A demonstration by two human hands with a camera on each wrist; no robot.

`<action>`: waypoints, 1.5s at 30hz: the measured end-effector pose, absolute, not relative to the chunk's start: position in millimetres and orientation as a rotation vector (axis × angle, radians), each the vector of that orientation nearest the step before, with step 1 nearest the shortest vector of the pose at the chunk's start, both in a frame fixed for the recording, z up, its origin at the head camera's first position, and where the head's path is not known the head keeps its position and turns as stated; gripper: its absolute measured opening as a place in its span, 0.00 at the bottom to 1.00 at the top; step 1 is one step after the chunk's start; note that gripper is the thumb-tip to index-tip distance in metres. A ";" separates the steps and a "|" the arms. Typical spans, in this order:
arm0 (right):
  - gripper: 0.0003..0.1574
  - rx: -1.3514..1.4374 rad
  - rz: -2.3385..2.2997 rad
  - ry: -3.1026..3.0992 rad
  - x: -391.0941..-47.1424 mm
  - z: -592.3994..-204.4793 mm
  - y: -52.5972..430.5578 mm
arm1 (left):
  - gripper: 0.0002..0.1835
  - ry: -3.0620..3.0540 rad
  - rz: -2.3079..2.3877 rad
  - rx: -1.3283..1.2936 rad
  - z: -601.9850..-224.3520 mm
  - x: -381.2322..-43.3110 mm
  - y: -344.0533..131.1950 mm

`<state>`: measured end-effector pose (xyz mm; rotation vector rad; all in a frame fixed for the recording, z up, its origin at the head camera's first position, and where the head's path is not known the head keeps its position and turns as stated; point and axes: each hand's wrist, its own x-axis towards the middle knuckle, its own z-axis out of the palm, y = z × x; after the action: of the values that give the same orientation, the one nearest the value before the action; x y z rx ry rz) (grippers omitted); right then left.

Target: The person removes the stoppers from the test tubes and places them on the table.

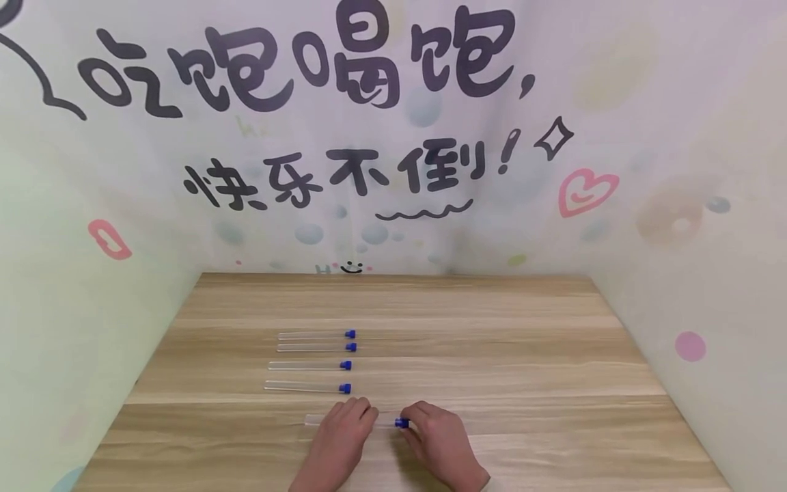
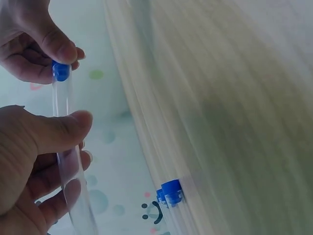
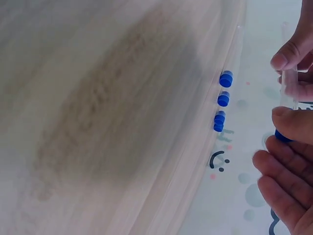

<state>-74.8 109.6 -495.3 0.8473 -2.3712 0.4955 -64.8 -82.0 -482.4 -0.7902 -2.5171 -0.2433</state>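
Note:
A clear test tube (image 2: 63, 100) with a blue cap (image 1: 402, 423) is held between both hands, lying crosswise in the head view. My left hand (image 1: 346, 430) grips the tube's middle, thumb on one side and fingers round the other. At the capped end, my right hand (image 1: 439, 437) pinches the blue cap between thumb and fingers. In the left wrist view the cap sits on the tube's mouth, and the glass looks see-through with nothing inside. The right wrist view shows the right thumb covering part of the cap.
Several more clear tubes with blue caps (image 1: 346, 365) lie in a loose column beyond the hands, caps pointing right. They rest on a wood-grain table (image 1: 522, 355). A printed white backdrop (image 1: 393, 239) rises at the table's far edge, with walls on both sides.

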 end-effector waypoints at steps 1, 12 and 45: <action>0.17 0.863 0.492 -2.365 -75.4 -495.8 110.5 | 0.14 -2.512 -0.245 -0.804 -482.1 -65.5 -82.1; 0.13 1.060 0.331 -2.306 -81.7 -499.3 121.6 | 0.10 -2.454 -0.106 -0.921 -480.5 -69.7 -77.7; 0.16 0.983 0.445 -2.278 -90.0 -495.0 125.6 | 0.11 -2.325 -0.366 -0.843 -487.3 -74.0 -79.8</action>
<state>-90.0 125.6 -495.0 0.9834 -2.2782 0.4451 -74.0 -79.8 -487.3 -0.8425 -2.3249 -0.3660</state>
